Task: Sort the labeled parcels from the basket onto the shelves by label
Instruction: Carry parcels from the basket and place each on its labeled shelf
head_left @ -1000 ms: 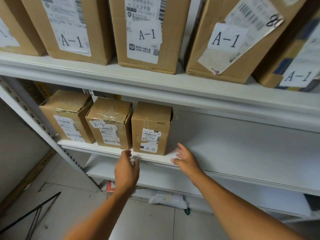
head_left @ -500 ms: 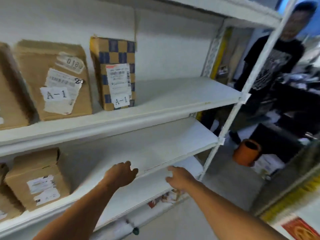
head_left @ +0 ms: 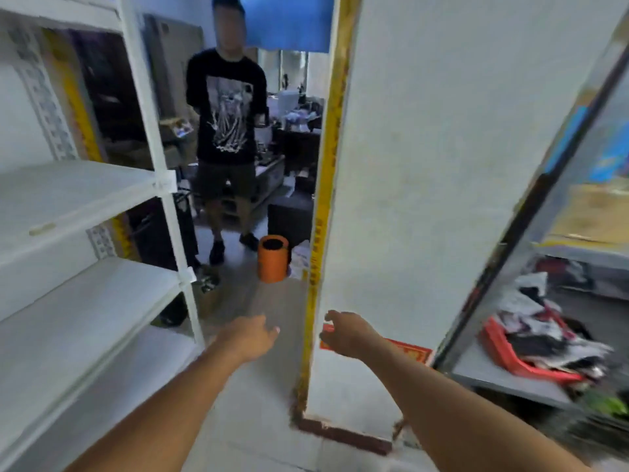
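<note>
My left hand (head_left: pixel 250 337) and my right hand (head_left: pixel 345 332) are both stretched out in front of me at waist height, fingers loosely curled, holding nothing. A red basket (head_left: pixel 507 356) piled with soft parcels sits low on a grey rack at the far right, well away from my right hand. The white shelf unit (head_left: pixel 78 195) stands at the left, and the shelf ends in view carry no parcels. No labeled box is in view.
A white wall pillar (head_left: pixel 425 165) with a yellow edge strip stands straight ahead. A person in a black T-shirt (head_left: pixel 226 107) stands in the doorway beyond, next to an orange cylinder (head_left: pixel 272 258) on the floor. A grey metal rack (head_left: pixel 551 206) is at right.
My view has swung right, off the shelves with the A-1 and A-2 boxes toward the pillar and the basket. Both hands have left the shelf edge and hang in the air, empty.
</note>
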